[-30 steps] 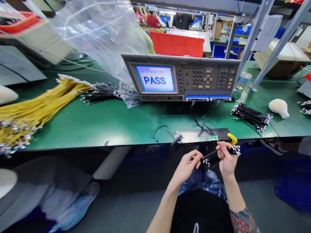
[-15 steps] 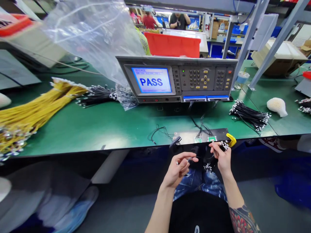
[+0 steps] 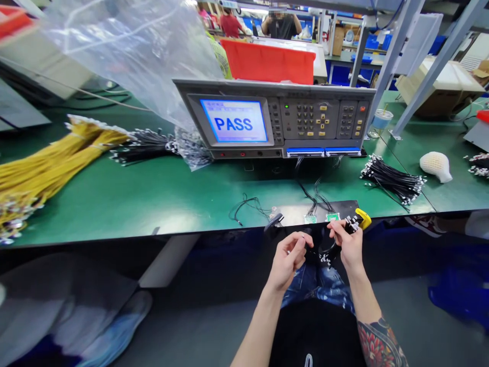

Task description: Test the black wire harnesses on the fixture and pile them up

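Note:
My right hand [image 3: 347, 243] is closed around a bundle of black cables [image 3: 351, 224] with white connector ends, just in front of the bench edge. More white ends of black cables [image 3: 324, 260] hang between my hands over my lap. My left hand [image 3: 290, 257] is pinched, thumb against fingers, on a thin black cable whose end is mostly hidden. Beyond my hands lies a fixture plate [image 3: 294, 216] carrying two small green circuit boards [image 3: 333, 217]. Black wires run from the boards to a tester [image 3: 275, 120] whose screen reads PASS.
Yellow cable bundles [image 3: 49, 168] and black cables [image 3: 143, 145] lie left, near a plastic bag [image 3: 133, 61]. Another black bundle [image 3: 393, 181] and a white net-wrapped object [image 3: 435, 166] lie right. A yellow piece [image 3: 362, 219] sits at the plate's end. People stand far behind.
My left hand has moved slightly up and right, its fingers drawing into a tighter pinch. My right hand stays about where it was. The screen still reads PASS.

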`<control>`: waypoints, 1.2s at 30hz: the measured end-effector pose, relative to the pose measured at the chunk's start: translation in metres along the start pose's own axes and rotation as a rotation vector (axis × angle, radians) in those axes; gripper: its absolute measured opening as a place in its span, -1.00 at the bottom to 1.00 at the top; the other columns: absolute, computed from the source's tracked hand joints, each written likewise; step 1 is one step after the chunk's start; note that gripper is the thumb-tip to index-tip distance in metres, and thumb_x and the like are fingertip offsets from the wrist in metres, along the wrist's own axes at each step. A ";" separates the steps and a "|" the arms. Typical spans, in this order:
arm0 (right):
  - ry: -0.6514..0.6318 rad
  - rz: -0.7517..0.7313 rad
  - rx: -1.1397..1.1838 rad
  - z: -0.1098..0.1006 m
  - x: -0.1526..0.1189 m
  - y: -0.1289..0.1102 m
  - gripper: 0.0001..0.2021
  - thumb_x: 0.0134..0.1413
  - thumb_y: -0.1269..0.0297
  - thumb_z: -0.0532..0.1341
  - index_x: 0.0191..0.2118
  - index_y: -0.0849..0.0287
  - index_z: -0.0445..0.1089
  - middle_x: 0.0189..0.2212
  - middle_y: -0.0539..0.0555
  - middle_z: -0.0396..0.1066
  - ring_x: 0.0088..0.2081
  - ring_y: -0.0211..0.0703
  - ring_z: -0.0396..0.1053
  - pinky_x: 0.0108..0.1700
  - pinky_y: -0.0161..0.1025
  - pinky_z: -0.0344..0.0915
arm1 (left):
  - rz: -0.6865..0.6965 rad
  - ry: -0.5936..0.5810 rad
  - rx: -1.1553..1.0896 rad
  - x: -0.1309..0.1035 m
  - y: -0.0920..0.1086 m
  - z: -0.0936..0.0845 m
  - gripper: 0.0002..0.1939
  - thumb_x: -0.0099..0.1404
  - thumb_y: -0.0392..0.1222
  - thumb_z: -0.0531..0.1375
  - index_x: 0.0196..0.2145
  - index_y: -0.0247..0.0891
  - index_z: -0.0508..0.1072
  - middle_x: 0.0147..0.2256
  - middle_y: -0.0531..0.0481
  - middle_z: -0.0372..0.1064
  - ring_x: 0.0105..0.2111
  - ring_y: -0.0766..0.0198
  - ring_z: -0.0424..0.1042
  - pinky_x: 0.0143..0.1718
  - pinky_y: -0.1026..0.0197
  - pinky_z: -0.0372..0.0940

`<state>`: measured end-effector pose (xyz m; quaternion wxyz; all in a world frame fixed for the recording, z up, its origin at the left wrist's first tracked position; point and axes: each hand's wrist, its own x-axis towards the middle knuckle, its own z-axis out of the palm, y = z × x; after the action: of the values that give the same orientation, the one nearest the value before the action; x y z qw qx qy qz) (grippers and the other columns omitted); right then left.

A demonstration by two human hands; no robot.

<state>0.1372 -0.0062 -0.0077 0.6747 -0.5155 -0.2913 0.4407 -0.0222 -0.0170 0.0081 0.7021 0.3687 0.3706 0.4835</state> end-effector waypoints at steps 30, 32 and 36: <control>0.006 -0.017 -0.019 -0.001 -0.003 0.006 -0.69 -0.04 0.05 0.44 -0.48 0.25 0.59 -0.68 -0.02 0.37 -0.68 -0.41 -0.02 -0.61 -0.34 -0.15 | 0.163 0.342 0.262 0.026 -0.019 0.024 -0.70 0.19 0.01 0.32 -0.51 -0.29 0.59 -0.66 0.06 0.34 -0.68 0.39 0.17 -0.63 0.30 -0.01; 0.010 -0.021 -0.023 -0.001 -0.003 0.006 -0.68 -0.05 0.03 0.44 -0.48 0.25 0.58 -0.68 -0.02 0.36 -0.68 -0.40 -0.02 -0.62 -0.34 -0.16 | 0.180 0.363 0.273 0.026 -0.022 0.025 -0.68 0.21 0.03 0.32 -0.49 -0.29 0.60 -0.65 0.04 0.37 -0.66 0.36 0.23 -0.61 0.30 0.05; 0.014 -0.040 -0.032 -0.001 -0.002 0.007 -0.66 -0.06 0.01 0.45 -0.50 0.24 0.57 -0.68 -0.02 0.35 -0.67 -0.39 -0.01 -0.61 -0.34 -0.15 | 0.210 0.393 0.281 0.027 -0.025 0.026 -0.69 0.22 0.03 0.33 -0.47 -0.29 0.60 -0.61 0.01 0.43 -0.62 0.31 0.33 -0.57 0.28 0.15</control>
<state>0.1355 -0.0079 -0.0151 0.6770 -0.5234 -0.3038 0.4189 0.0179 -0.0016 -0.0066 0.5047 0.3981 0.5229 0.5598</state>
